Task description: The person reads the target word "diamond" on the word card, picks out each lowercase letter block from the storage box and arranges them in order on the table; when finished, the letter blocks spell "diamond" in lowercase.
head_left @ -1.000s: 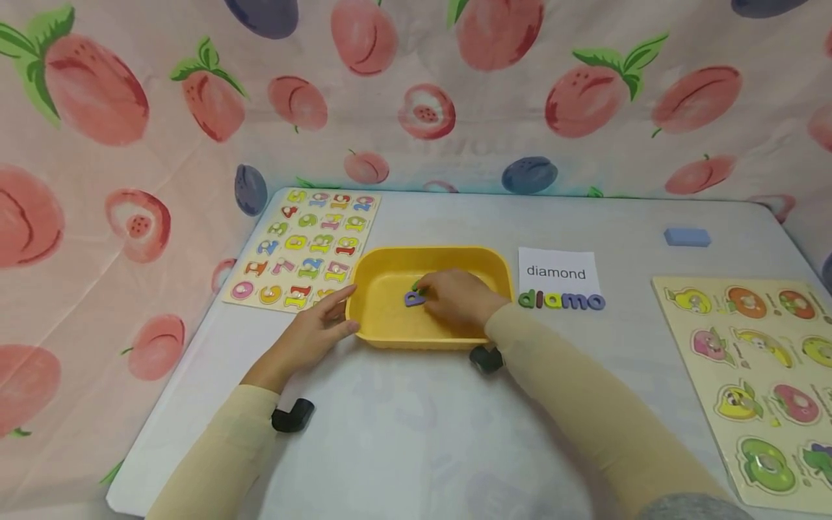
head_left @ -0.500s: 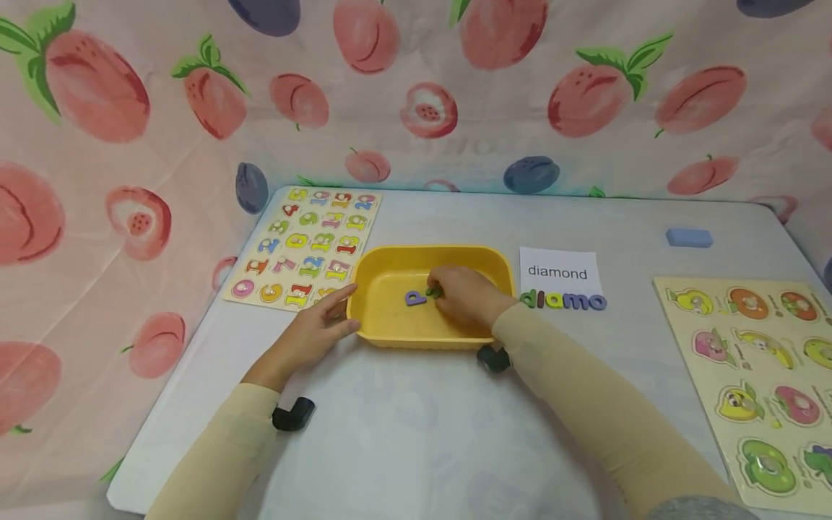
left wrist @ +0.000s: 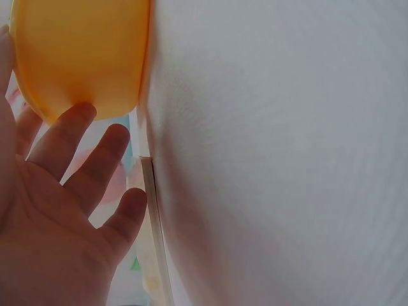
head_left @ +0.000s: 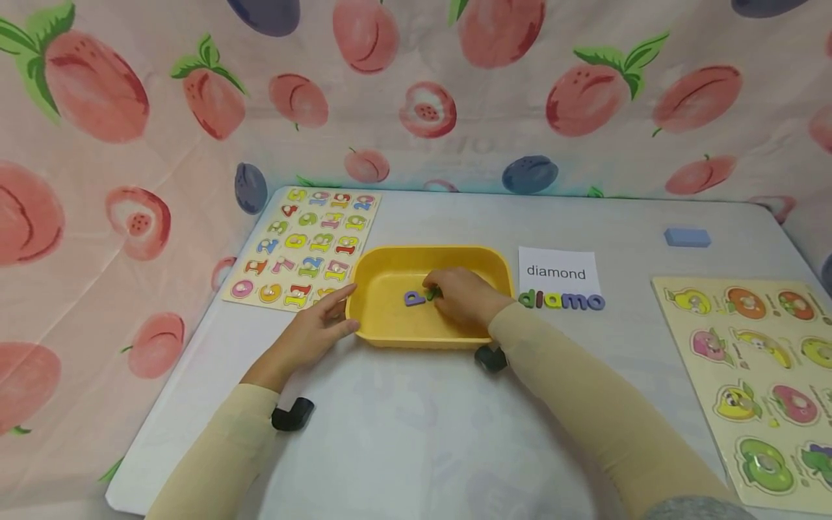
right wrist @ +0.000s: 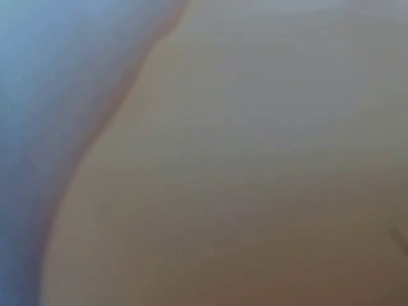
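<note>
A yellow plastic basin (head_left: pixel 383 328) stands mid-table. My left hand (head_left: pixel 318 325) is at its left end; in the left wrist view the fingers (left wrist: pixel 105 159) are spread and loosely extended, one fingertip against the basin's wall. Inside the basin, my right hand (head_left: pixel 464 292) reaches down with curled fingers and pinches a small green letter (head_left: pixel 433 293), mostly hidden by the fingers. Just left of it lies a purple letter (head_left: pixel 414 298) shaped like a d or p. The right wrist view is a blurred close-up.
Right of the basin, a white card (head_left: pixel 557 269) reads "diamond", with coloured letters (head_left: pixel 562 300) spelling "diamo" along its lower edge. A number puzzle board (head_left: pixel 302 249) lies back left, a fruit puzzle board (head_left: pixel 754 390) at right, a blue block (head_left: pixel 687 237) behind it.
My right hand has shifted slightly right inside the basin with the green letter, away from the purple letter, which now shows more fully. My left hand has stayed at the basin's left end.
</note>
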The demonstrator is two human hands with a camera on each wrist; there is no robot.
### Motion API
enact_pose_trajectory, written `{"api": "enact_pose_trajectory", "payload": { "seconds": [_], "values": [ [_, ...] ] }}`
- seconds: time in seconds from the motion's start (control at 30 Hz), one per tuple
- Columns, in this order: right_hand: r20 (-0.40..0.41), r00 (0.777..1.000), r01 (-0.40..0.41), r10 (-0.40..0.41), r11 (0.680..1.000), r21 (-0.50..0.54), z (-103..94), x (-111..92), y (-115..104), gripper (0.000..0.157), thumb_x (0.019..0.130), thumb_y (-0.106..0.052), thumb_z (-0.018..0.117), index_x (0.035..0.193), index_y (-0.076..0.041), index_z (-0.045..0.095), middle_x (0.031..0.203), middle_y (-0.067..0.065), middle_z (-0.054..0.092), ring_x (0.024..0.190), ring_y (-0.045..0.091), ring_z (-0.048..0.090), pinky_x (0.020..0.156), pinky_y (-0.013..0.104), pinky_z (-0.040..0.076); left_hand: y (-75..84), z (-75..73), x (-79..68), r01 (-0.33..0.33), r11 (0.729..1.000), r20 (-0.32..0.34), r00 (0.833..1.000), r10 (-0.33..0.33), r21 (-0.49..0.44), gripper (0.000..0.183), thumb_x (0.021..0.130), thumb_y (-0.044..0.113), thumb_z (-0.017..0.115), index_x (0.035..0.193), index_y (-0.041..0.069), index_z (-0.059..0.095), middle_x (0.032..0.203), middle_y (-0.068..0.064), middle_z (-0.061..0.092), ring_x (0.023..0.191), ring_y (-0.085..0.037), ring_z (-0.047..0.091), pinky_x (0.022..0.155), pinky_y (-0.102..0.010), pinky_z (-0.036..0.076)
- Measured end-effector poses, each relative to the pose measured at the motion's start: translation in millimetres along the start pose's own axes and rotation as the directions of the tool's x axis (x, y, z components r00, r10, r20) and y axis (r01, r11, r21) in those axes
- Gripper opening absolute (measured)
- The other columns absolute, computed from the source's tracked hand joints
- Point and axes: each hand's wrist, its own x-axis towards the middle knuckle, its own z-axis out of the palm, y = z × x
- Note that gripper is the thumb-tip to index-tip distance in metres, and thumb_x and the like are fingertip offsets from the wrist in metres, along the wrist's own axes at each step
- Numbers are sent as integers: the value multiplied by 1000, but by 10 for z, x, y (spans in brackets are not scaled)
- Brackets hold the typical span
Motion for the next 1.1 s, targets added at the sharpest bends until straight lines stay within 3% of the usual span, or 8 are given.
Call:
{"api": "enact_pose_trajectory", "payload": {
  "seconds": [0.27, 0.6, 1.1],
  "values": [
    [13, 1000, -2, 2, 1000, -1, 0, -2, 1, 33, 97, -11, 64, 130, -8, 65, 128, 6, 65, 112, 21, 58, 109, 38, 42, 3, 0, 0, -6, 1000, 0, 1000, 6, 1, 71, 95, 33, 70, 157, 28, 36, 150, -14, 48, 137, -33, 46, 113, -55, 33],
    [-50, 999, 3, -1, 999, 33, 6, 9, 4, 35, 96, -9, 64, 131, -3, 63, 130, 9, 62, 119, 25, 55, 111, 40, 39, 3, -2, 4, -13, 1000, 2, 1000, 13, 2, 70, 95, 33, 70, 157, 27, 36, 150, -14, 49, 137, -33, 46, 113, -55, 32],
    [-4, 998, -70, 70, 997, 32, 6, -1, 19, 37, 95, -13, 68, 131, -6, 65, 125, 6, 63, 109, 23, 55, 109, 40, 42, 19, 3, 3, -2, 1000, 6, 1000, 2, -6, 71, 96, 32, 70, 157, 27, 35, 151, -13, 47, 138, -32, 45, 113, -53, 32]
  ]
}}
